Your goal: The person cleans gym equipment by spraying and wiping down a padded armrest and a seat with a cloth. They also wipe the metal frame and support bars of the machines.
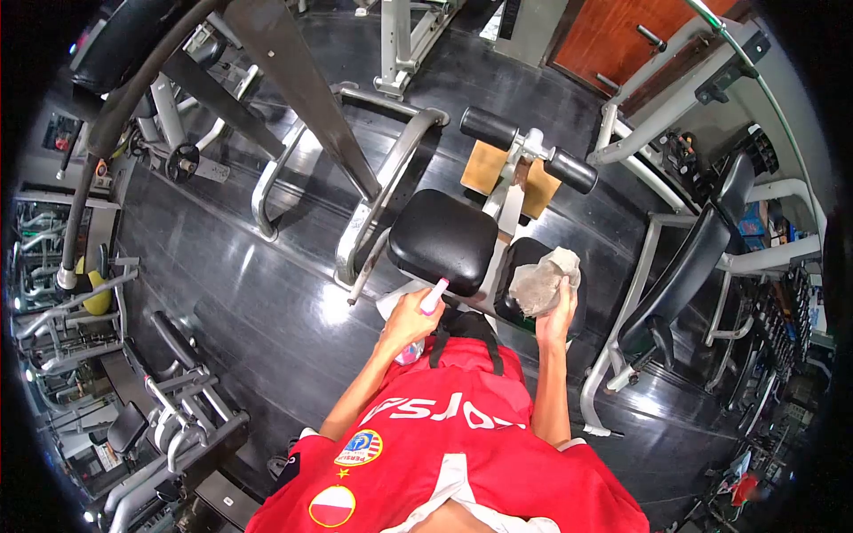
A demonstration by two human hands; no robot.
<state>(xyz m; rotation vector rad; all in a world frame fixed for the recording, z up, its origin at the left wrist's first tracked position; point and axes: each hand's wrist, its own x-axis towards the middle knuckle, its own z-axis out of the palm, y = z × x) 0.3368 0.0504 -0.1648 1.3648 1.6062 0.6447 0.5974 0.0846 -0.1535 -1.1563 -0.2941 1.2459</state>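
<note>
My left hand is wrapped round a spray bottle with a pink and white nozzle, close to the front edge of a black padded seat. The bottle's clear lower part shows beneath the hand. In my right hand is a crumpled grey cloth, held up over a second black pad. The cloth hides part of that pad and some of the fingers.
Beyond the seat are black foam rollers on a metal post and a wooden board. A grey metal frame stands left of the seat. At the right is an upright black bench. More gym machines stand along the far left.
</note>
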